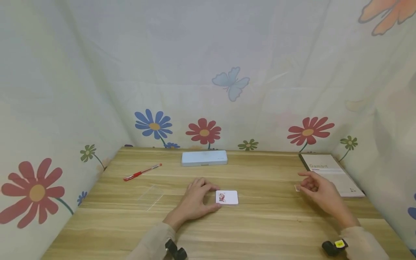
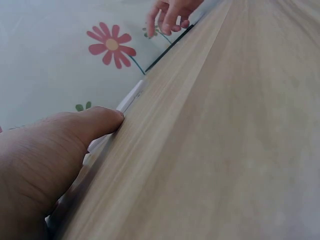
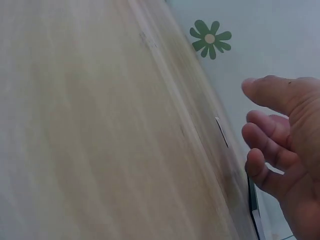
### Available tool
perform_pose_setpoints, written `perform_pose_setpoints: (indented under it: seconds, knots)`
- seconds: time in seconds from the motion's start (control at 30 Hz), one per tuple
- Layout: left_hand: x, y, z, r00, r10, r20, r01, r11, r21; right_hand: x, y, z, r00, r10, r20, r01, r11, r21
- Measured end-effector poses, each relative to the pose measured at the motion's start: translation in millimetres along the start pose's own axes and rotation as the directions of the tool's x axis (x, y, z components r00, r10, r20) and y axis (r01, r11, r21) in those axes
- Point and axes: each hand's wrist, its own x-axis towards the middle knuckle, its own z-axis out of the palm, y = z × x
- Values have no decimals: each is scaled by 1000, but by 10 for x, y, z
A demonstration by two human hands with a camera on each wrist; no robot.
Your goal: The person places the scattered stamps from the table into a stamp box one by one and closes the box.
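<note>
A white playing card with a red printed figure lies on the wooden table in front of me; whether it is one card or a stack I cannot tell. My left hand holds it at its left end, with thumb and index finger at the two corners. In the left wrist view, the thumb touches the white edge. Over to the right, my right hand hovers with loosely bent fingers and holds nothing. Partly behind those fingers is a small pale piece with an orange-red print, seen edge-on in the right wrist view.
A notebook marked "Gambit" lies at the right, beside the right hand. A pale blue case sits at the back. On the left are a red pen and a clear sheet. Flower-printed cloth encloses the table.
</note>
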Motion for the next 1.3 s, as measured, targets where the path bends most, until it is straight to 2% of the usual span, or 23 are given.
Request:
perform_pose_setpoints:
  seconds: [0.13,0.27,0.37,0.73,1.3]
  knots:
    - [-1,6,-1,1000,0,3,0,1000,7,-18,23,-24,995,53,90,-52,999,-12]
    - [0,5,-4,1000,0,1,0,1000,9,-26,26,-55,973,150,177,-148,989,-22]
    - [-3,1,-6,1000,0,0,0,1000,9,-31,24,-69,959,189,212,-188,982,-29]
    - [-6,-19,6,1000,1,7,-1,1000,1,-51,21,-34,965,171,198,-146,980,-137]
    - [11,-27,11,1000,1,7,-1,1000,2,-27,30,-10,977,144,159,-119,980,-160]
